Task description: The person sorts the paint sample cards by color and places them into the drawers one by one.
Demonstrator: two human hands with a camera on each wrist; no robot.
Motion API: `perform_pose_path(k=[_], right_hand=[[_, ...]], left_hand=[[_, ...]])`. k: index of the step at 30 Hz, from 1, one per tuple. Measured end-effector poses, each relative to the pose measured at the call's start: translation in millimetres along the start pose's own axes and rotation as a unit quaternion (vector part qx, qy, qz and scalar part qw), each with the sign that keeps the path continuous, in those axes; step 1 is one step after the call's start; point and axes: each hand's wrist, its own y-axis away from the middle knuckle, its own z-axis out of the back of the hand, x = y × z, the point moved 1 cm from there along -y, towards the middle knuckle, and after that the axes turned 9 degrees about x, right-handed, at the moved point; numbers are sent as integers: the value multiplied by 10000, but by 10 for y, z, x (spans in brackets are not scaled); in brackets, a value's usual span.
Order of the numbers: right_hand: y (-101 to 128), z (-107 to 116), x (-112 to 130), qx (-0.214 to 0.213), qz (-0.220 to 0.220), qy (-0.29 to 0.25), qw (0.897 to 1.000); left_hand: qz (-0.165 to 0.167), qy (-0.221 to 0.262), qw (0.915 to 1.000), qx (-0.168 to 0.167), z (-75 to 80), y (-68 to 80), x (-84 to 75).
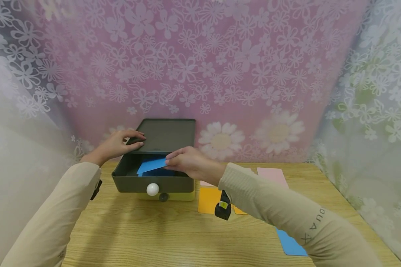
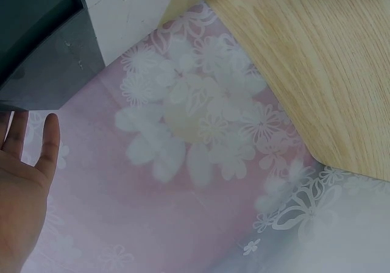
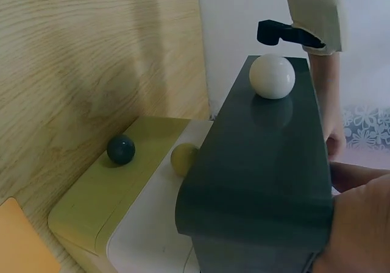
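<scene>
Right hand holds a blue card over the open top drawer.

The right hand [image 1: 192, 163] pinches a blue card [image 1: 152, 165] by one end, the card tilted just above the inside of the pulled-out dark drawer [image 1: 153, 182], where more blue shows beneath it. The left hand [image 1: 118, 144] lies flat with straight fingers on the dark top [image 1: 167, 135] of the drawer unit, gripping nothing. The drawer front carries a white knob [image 1: 152, 189]; under it a yellow-green drawer [image 3: 103, 194] with a dark knob [image 3: 120, 149] stays pushed in, and the right wrist view shows a white drawer with a tan knob [image 3: 183, 158] between them. On the wooden table [image 1: 137, 237] to the right lie an orange card [image 1: 208, 200], a pink card [image 1: 270, 174] and another blue one [image 1: 290, 243].
</scene>
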Motion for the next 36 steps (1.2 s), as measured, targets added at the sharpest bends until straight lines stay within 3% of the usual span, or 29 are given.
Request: perform_pose_path(k=[9, 16, 23, 32, 36], right_hand=[[-85, -37, -19, 292, -318, 351, 9985], [-64, -24, 8, 636, -579, 860, 9926], [-11, -27, 62, 855, -763, 985, 9885], [64, 10, 116, 874, -679, 1188, 9867], [139, 62, 138, 796, -431, 1314, 9872]], left_hand=[[33, 92, 9999, 74, -1, -11, 33], [48, 125, 9998, 122, 3, -6, 40], [94, 102, 9998, 162, 4, -1, 18], [77, 43, 9998, 178, 6, -16, 19], [44, 1, 9999, 159, 3, -17, 19]])
